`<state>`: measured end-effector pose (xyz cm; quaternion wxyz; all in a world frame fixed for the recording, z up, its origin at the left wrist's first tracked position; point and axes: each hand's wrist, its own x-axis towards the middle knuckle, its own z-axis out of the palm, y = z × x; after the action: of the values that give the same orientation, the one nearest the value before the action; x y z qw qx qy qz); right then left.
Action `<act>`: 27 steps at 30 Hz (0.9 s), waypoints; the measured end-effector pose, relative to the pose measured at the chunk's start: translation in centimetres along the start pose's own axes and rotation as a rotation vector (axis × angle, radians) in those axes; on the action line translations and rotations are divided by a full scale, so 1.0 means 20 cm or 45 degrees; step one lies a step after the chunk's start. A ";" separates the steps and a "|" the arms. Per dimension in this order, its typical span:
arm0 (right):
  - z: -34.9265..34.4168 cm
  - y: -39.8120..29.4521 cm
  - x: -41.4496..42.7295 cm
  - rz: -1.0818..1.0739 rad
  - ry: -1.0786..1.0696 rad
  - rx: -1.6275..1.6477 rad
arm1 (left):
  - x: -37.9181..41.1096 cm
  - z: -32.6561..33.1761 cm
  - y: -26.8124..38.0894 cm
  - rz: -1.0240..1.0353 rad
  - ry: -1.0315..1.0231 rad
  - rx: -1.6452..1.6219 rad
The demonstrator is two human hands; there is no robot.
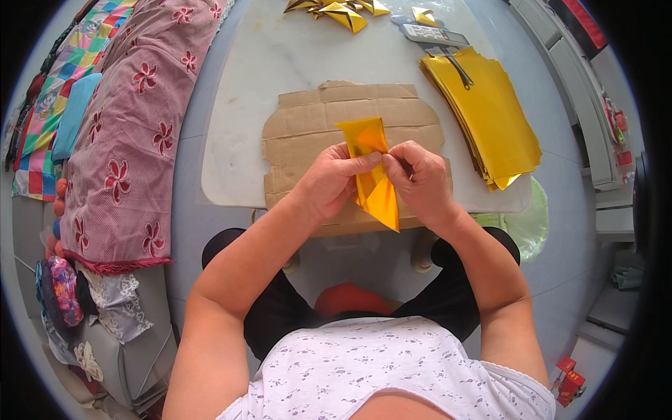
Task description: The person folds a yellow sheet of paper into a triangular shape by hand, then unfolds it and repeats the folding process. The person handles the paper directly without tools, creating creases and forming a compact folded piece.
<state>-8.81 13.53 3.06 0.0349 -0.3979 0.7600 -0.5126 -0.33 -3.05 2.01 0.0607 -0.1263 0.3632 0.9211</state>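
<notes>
A folded strip of shiny gold foil paper [379, 194] is held up between both hands, above a flat piece of brown cardboard [310, 115]. My left hand [333, 176] grips its left side, with the thumb lying across the front. On the right edge, my right hand [420, 181] pinches the paper between thumb and fingertips. The strip's lower end is folded to a slanted point, and its top end is cut or folded at a slant. Left fingers behind the paper are partly hidden.
A stack of gold paper sheets [485, 121] lies at the table's right, scissors [459, 68] partly on it. Beyond are a remote control [436, 35] and several folded gold pieces [341, 16]. A sofa with a pink flowered cover [136, 121] stands left. A green plastic bag [527, 226] hangs lower right.
</notes>
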 end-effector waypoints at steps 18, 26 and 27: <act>-0.08 0.06 0.08 0.294 -0.057 0.415 | -0.02 0.04 0.01 -0.093 0.014 0.446; -0.07 0.04 0.07 0.310 -0.009 0.378 | -0.02 0.04 0.00 -0.133 0.040 0.389; -0.08 0.04 0.07 0.300 -0.019 0.351 | -0.02 0.04 0.01 -0.151 0.027 0.363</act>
<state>-11.00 13.89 3.61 0.1546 -0.3014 0.7235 -0.6015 -0.18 -2.64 2.76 0.1284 -0.1473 0.4830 0.8535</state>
